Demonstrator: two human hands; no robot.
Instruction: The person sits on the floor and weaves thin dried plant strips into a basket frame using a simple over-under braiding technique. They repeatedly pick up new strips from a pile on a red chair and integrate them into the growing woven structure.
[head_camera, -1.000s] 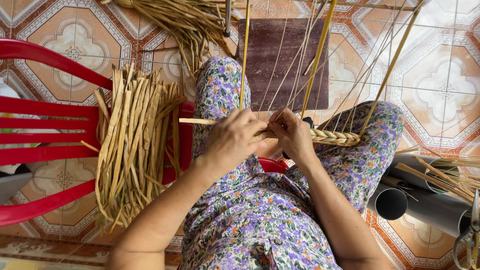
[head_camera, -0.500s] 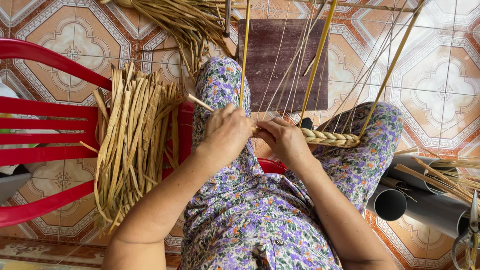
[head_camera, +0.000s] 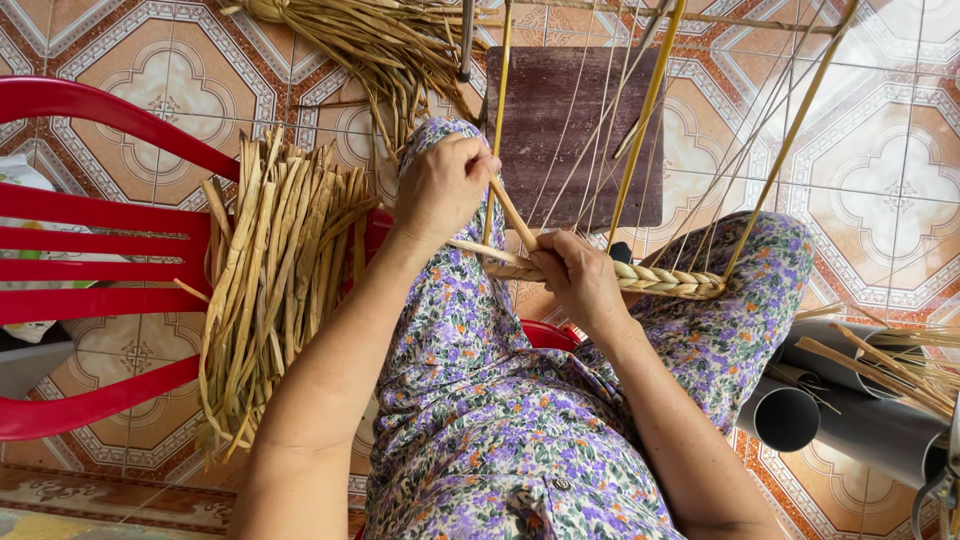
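Note:
My left hand is raised over my left knee and pinches a flat dried straw strand that slants down into the braid. My right hand grips the near end of a plaited straw braid, which runs right across my lap to my right knee. Several thin upright strands rise from the braid toward the top of the view. I am sitting in purple flowered trousers.
A bundle of dried straw lies over a red plastic chair on my left. Another straw bundle lies on the tiled floor ahead, beside a dark wooden stool. Grey pipes and more straw lie at right.
My left hand has lifted away from the braid, up and forward, pulling a strand taut. My right hand has stayed on the braid's end.

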